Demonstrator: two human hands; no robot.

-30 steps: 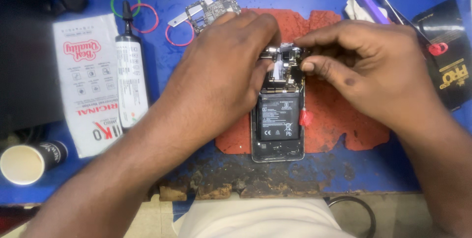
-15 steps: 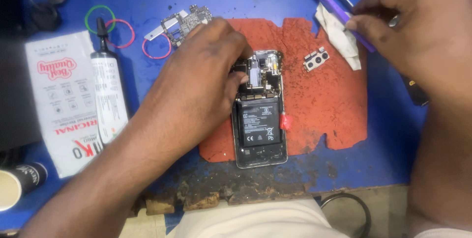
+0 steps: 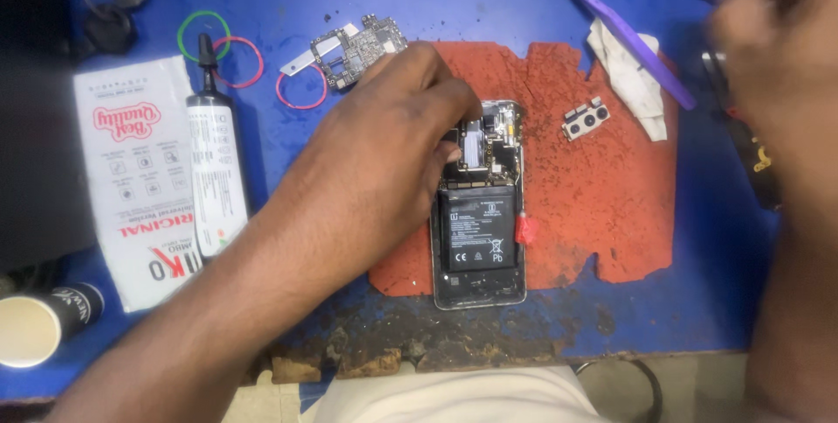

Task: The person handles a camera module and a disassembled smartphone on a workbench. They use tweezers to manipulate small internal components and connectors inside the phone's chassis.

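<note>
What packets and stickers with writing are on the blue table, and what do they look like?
White packet: far left, flat rectangle, red and black print.
Glue tube: lying on the packet's right edge, white label, black nozzle.
Battery: inside the opened phone on the red mat, black rectangle, white print.
Paper cup: bottom left, dark printed sleeve.

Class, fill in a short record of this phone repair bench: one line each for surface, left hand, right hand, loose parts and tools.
surface: worn red mat on blue table
left hand: fingertips on opened black phone, above its battery
right hand: blurred, raised at the table's right edge
loose parts: grey circuit board; small camera module
tools: purple brush; white glue tube
</note>
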